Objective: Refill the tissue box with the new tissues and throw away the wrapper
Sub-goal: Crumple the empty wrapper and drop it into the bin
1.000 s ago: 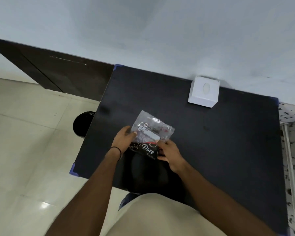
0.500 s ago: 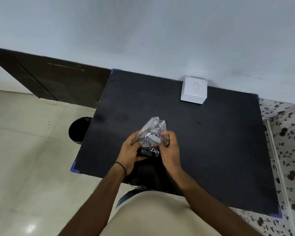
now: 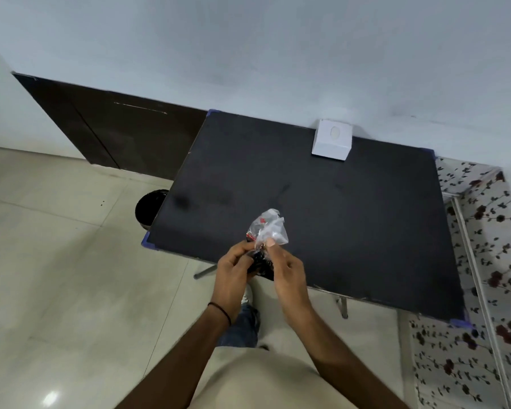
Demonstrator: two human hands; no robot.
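A crumpled clear and black plastic wrapper (image 3: 266, 231) is bunched between both hands above the front edge of the black table (image 3: 351, 219). My left hand (image 3: 233, 268) grips its lower dark part, and my right hand (image 3: 286, 268) pinches its clear upper part. The white tissue box (image 3: 332, 143) stands at the table's far edge against the wall, its oval slot facing up. No loose tissues are visible.
A black round bin (image 3: 149, 206) stands on the tiled floor just left of the table's front left corner. A dark brown door runs along the wall at left. A floral-patterned surface (image 3: 490, 261) lies to the right of the table.
The wrapper went from lying flat on the table to being lifted and crumpled into a bunch between both hands. The view has pulled back from the table.
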